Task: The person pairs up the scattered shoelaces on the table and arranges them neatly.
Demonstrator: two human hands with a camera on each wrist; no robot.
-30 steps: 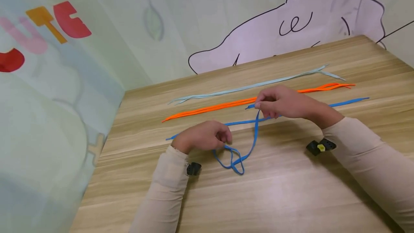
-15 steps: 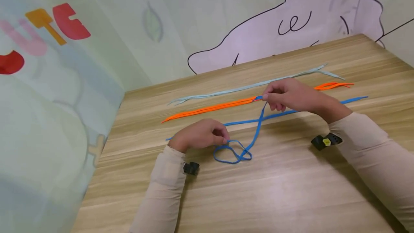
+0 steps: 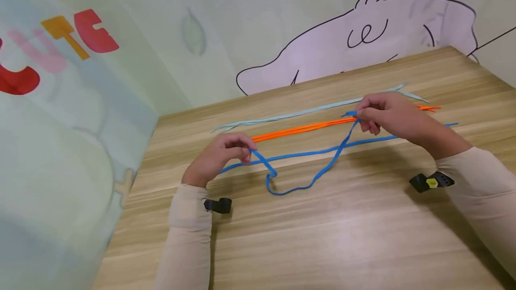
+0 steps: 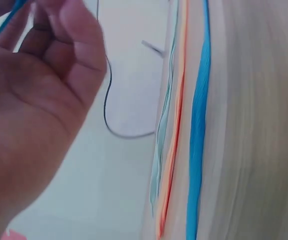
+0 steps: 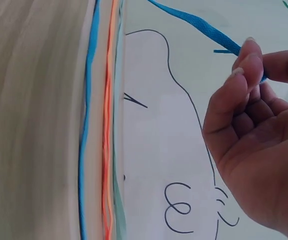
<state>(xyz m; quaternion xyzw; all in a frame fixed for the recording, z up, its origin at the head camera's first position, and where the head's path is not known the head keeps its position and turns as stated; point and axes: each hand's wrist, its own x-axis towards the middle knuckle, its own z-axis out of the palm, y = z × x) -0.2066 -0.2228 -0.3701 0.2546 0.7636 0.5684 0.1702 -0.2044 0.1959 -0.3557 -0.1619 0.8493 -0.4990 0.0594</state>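
Observation:
Between my two hands hangs a blue shoelace (image 3: 300, 187), sagging in a loose curve with a small kink near the left side. My left hand (image 3: 219, 155) pinches one end of it between thumb and fingers. Farther right, my right hand (image 3: 389, 113) pinches the other end, and a short tip pokes out past the fingertips. In the right wrist view the held lace (image 5: 203, 27) runs up and left from the thumb and fingers. Behind it a second blue shoelace (image 3: 300, 153) lies stretched across the table, partly hidden by both hands.
Orange shoelaces (image 3: 298, 133) lie lengthwise beyond the blue one, with pale blue-green shoelaces (image 3: 298, 112) farther back. The wooden table (image 3: 306, 240) meets a printed cloth backdrop (image 3: 193, 70) at its far and left edges.
Both hands have moved apart, left hand leftward and up, right hand rightward. The held blue shoelace has gone from a tangled loop on the table to an opened-out, sagging curve.

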